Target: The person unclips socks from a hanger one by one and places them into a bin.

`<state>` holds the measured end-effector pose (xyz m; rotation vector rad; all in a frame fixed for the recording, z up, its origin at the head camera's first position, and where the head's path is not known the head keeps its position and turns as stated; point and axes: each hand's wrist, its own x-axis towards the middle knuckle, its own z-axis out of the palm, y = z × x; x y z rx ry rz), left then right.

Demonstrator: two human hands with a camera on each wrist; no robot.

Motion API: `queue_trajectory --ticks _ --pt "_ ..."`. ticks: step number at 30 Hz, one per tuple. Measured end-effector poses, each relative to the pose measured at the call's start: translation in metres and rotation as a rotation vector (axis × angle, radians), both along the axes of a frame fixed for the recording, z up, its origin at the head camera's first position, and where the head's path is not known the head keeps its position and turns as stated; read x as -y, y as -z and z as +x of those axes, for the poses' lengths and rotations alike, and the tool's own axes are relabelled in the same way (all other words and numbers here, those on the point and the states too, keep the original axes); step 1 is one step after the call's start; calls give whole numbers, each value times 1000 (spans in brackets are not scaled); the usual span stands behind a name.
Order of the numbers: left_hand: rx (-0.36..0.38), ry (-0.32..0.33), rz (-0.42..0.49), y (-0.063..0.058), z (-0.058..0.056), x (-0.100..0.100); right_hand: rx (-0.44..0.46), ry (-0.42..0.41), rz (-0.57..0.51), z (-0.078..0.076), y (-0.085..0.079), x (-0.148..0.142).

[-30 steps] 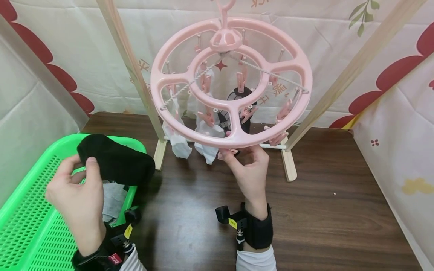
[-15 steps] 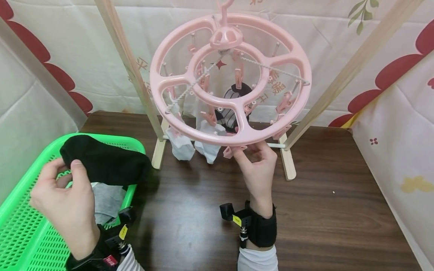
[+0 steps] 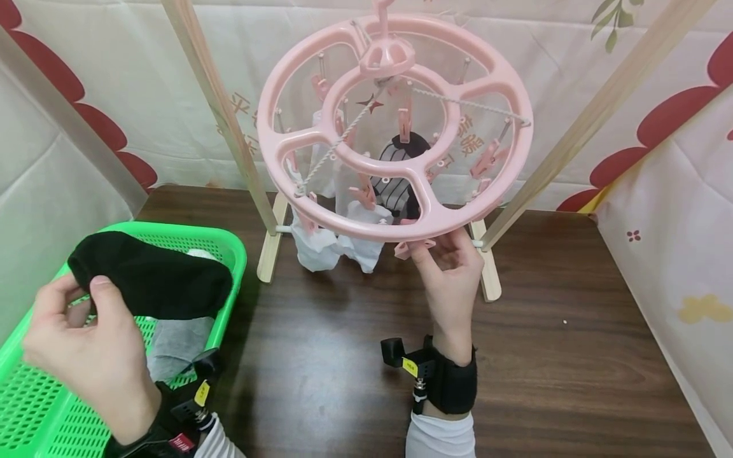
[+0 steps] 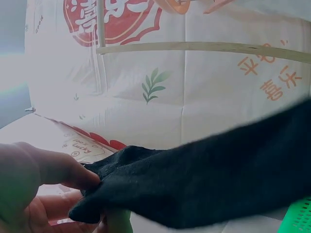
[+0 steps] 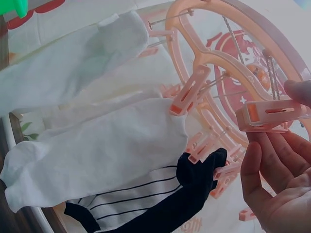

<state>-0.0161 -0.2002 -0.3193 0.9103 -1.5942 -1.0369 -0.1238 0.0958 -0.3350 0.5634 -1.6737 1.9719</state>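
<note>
My left hand (image 3: pixel 86 356) pinches a black sock (image 3: pixel 154 280) by one end, thumb on top, and the sock stretches out to the right above the green basket. In the right wrist view, a pink clothespin (image 5: pixel 272 114) sits between the thumb and fingers of my right hand (image 5: pixel 282 179). That clothespin hangs at the front of a round pink drying hanger (image 3: pixel 438 219). White socks (image 5: pixel 97 150) and a striped black-and-white sock (image 5: pixel 131 199) hang from other clips on it. Part of the striped sock is hidden behind the ring in the head view.
The green basket (image 3: pixel 235 245) stands at the left with a grey cloth item (image 3: pixel 177 343) inside. Wooden posts (image 3: pixel 220 114) flank the hanger, their feet (image 3: pixel 268 261) on the dark wooden table (image 3: pixel 572 375). A printed backdrop (image 3: pixel 572 57) closes off the rear.
My left hand has moved left, carrying the black sock farther over the basket. The right hand has shifted slightly right with the clothespin, and the hanger has turned a little.
</note>
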Motion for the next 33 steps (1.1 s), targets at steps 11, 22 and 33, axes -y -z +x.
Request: queue_trajectory --ticks 11,22,33 --pt "31 19 -54 0 3 3 0 15 -4 -1 1 -2" --pt "116 107 -86 1 0 -2 12 -19 2 0 1 -1" --pt "147 158 -90 1 -3 -5 38 -78 141 0 2 0"
